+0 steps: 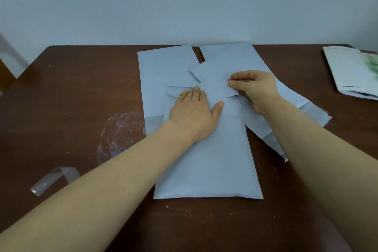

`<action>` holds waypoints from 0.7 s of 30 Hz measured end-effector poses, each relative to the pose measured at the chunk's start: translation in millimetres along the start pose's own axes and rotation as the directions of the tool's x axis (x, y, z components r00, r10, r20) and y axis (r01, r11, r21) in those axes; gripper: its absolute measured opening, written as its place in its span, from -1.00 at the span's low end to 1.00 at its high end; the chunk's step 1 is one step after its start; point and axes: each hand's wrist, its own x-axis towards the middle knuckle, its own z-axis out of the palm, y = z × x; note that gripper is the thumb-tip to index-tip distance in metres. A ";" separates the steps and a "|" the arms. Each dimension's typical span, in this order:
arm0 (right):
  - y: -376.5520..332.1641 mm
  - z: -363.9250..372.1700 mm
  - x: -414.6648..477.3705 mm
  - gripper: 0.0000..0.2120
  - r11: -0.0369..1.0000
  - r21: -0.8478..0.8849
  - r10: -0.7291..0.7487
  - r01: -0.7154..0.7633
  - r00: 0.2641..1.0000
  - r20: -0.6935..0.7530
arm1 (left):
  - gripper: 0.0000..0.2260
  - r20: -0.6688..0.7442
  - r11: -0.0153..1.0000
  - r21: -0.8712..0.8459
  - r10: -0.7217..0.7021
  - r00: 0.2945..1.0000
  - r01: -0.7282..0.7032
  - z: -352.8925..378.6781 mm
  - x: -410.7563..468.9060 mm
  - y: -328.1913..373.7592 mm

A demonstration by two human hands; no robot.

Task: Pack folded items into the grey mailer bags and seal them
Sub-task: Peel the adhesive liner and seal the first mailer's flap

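Observation:
A filled grey mailer bag [214, 165] lies lengthwise on the brown table in front of me. My left hand [194, 112] presses flat on its upper part, fingers straight, just below the flap. My right hand [253, 88] pinches the right end of the bag's folded grey flap [218, 90] between thumb and fingers. Under this bag lie other flat grey mailer bags: one at the back left [161, 71] and others angled to the right [231, 61]. What is inside the front bag is hidden.
A clear peeled-off strip [53, 180] lies on the table [81, 92] at the front left, near a whitish smear [118, 129]. A white packet with a green print [351, 71] sits at the far right edge. A wall stands right behind the table.

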 end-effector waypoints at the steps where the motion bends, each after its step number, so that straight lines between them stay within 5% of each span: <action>1: -0.2 -0.1 0.2 -0.84 1.000 -0.001 -0.001 0.001 1.000 0.000 | -0.37 -0.023 1.000 0.000 0.002 1.000 -0.002 -0.5 1.1 2.9; 17: 2.2 -0.1 0.9 -0.84 0.999 -0.038 -0.021 0.022 0.999 0.024 | -0.36 -0.017 0.986 -0.028 0.161 0.987 -0.162 8.8 6.2 27.7; 21: 4.8 3.1 2.4 -0.88 0.997 -0.070 -0.045 0.040 0.996 -0.076 | -0.33 0.007 0.989 -0.039 0.144 0.990 -0.144 4.5 7.8 30.5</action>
